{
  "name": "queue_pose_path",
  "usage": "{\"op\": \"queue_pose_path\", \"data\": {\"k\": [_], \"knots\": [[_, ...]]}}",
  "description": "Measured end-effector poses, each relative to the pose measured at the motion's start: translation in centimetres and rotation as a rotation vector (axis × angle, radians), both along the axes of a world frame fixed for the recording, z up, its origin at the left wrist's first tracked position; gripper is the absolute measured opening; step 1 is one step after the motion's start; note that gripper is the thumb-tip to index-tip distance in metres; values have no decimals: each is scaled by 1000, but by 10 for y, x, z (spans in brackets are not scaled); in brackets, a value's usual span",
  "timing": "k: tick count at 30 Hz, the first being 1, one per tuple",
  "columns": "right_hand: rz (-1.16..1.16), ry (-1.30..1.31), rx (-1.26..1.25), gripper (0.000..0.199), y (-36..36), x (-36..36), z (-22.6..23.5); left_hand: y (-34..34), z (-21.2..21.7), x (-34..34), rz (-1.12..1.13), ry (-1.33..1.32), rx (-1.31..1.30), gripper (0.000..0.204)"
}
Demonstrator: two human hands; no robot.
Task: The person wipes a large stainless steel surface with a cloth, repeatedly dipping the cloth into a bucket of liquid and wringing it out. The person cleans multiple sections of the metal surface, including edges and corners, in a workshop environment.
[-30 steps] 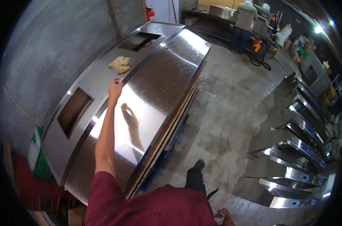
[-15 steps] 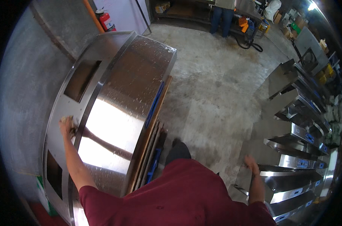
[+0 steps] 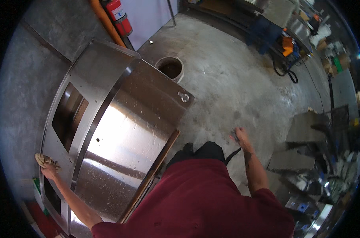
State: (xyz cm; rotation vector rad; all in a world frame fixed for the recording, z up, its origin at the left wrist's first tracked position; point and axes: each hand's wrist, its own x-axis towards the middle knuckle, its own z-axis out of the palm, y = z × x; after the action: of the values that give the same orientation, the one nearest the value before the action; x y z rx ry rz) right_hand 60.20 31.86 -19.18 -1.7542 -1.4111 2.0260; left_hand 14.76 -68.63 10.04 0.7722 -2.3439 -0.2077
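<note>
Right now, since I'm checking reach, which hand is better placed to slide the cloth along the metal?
Probably the left hand: it holds the cloth at the metal panel, while the right hand is over the floor.

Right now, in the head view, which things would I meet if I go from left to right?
Left hand with beige crumpled cloth, red cylindrical fire extinguisher, round whitish bucket, bare right hand, bright orange object.

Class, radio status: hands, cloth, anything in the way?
Left hand gripping cloth at steel unit's wall-side edge. Right hand above floor, grip unclear. Openings either side of cloth; bucket well clear of hands.
</note>
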Motion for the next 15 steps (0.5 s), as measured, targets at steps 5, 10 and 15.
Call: {"op": "queue_pose_path", "data": {"k": [5,10,15], "knots": [[450,117,230,57,59,-256,-50,141,58,59,-292,255,298,62],[513,116,22,62,77,-490,-85,348,83,120,-333,257,335,59],[558,226,-152,59,76,-609,-30,453,82,167,-145,343,647,57]]}}
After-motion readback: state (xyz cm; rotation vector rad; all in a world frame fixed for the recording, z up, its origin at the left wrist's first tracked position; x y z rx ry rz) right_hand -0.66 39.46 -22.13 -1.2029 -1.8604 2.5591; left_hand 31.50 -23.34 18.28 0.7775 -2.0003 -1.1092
